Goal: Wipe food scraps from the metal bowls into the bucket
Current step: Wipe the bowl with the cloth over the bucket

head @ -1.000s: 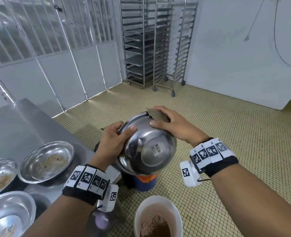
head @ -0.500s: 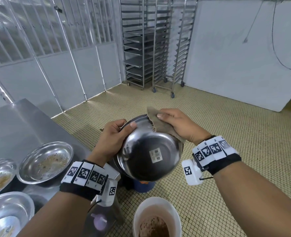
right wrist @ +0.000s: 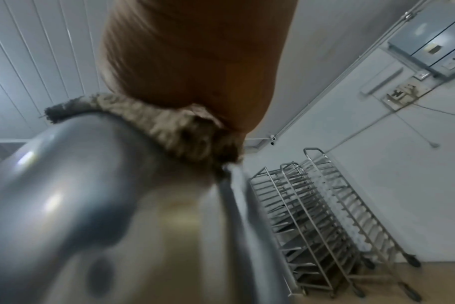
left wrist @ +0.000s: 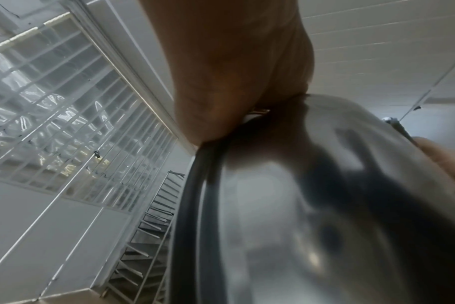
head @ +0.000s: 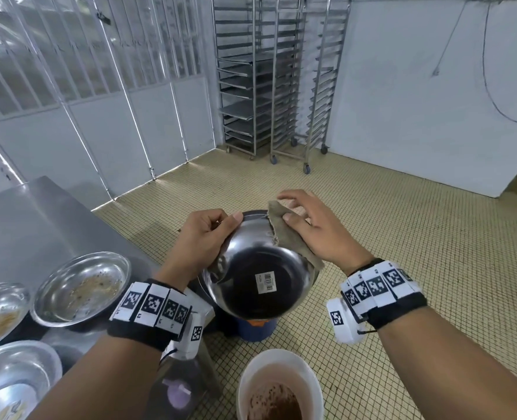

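Between your hands, the metal bowl (head: 258,269) is tilted with its underside toward you, above and beyond the bucket (head: 280,386). Your left hand (head: 204,237) grips its left rim, thumb on top. Your right hand (head: 314,230) presses the cloth (head: 287,234) onto the right rim, fingers mostly extended.

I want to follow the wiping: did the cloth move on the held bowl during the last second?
Yes. The cloth slid from the far rim down the right side of the held bowl, toward its barcode sticker.
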A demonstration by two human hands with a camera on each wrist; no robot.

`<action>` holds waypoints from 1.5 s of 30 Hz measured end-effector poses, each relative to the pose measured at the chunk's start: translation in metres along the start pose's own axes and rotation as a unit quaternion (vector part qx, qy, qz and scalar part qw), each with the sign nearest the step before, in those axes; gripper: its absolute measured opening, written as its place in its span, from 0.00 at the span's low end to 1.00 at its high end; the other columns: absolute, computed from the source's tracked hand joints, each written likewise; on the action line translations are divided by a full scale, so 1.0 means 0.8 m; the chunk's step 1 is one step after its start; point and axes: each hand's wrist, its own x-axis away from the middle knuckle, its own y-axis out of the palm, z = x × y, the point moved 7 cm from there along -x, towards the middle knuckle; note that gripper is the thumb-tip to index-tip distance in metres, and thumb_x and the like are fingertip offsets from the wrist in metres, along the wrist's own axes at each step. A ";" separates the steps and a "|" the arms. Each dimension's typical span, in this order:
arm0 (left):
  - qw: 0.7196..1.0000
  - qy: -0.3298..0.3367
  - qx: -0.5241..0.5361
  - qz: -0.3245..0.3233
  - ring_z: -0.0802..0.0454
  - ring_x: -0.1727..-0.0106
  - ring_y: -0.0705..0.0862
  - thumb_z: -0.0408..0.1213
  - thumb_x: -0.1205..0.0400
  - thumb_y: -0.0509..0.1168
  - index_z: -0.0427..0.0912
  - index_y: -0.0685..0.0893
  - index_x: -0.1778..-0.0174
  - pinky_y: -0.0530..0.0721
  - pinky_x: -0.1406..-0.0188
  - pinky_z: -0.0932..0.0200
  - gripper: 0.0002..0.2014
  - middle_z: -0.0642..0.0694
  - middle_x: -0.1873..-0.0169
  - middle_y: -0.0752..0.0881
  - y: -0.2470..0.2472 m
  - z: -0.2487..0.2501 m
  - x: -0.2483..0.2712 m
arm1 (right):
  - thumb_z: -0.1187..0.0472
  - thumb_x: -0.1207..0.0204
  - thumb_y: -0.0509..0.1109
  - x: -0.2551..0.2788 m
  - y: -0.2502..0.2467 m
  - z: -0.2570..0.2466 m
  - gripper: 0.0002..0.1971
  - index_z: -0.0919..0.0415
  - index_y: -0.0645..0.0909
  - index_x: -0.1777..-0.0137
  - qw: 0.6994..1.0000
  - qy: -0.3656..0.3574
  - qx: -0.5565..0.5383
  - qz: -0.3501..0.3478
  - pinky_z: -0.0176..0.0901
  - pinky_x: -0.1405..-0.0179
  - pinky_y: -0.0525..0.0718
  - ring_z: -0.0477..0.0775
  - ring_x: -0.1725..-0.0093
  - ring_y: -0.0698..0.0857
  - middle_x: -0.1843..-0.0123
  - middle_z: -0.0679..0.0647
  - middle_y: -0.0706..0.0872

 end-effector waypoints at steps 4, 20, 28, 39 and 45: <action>1.000 0.011 -0.006 0.003 0.48 0.83 0.76 0.47 0.14 0.70 0.32 0.82 0.68 0.74 0.85 0.58 0.23 0.49 0.85 0.77 0.008 0.009 -0.002 | 0.55 0.10 0.63 -0.005 0.000 -0.009 0.13 0.44 0.85 0.33 0.999 -0.024 -0.016 -0.014 0.29 0.43 0.79 0.36 0.42 0.85 0.41 0.36 0.88; 0.998 0.055 0.008 0.028 0.46 0.81 0.77 0.47 0.15 0.71 0.30 0.85 0.67 0.73 0.83 0.63 0.23 0.36 0.81 0.81 0.008 0.007 -0.007 | 0.41 0.15 0.64 0.023 0.004 0.036 0.21 0.57 0.85 0.59 0.984 0.098 -0.149 0.024 0.56 0.61 0.85 0.58 0.64 0.87 0.63 0.55 0.88; 0.999 0.048 -0.003 0.016 0.53 0.84 0.76 0.46 0.15 0.71 0.35 0.82 0.71 0.73 0.84 0.64 0.23 0.47 0.84 0.79 0.027 0.011 -0.011 | 0.42 0.15 0.65 0.007 -0.009 0.016 0.22 0.61 0.84 0.59 0.994 0.065 -0.087 0.007 0.53 0.62 0.86 0.51 0.65 0.87 0.63 0.56 0.87; 0.999 0.038 -0.021 0.008 0.57 0.82 0.76 0.45 0.15 0.72 0.32 0.83 0.70 0.73 0.81 0.64 0.22 0.50 0.83 0.80 0.043 0.009 -0.012 | 0.47 0.17 0.71 -0.003 -0.007 0.004 0.12 0.51 0.88 0.58 0.993 0.068 -0.094 -0.021 0.39 0.65 0.83 0.43 0.65 0.88 0.64 0.40 0.90; 0.995 0.002 0.033 0.094 0.47 0.78 0.78 0.50 0.15 0.71 0.34 0.85 0.68 0.75 0.77 0.54 0.23 0.42 0.80 0.80 0.009 -0.011 -0.018 | 0.44 0.13 0.64 0.026 -0.021 0.057 0.24 0.66 0.85 0.54 0.975 0.127 -0.157 0.089 0.62 0.56 0.85 0.60 0.64 0.84 0.60 0.65 0.86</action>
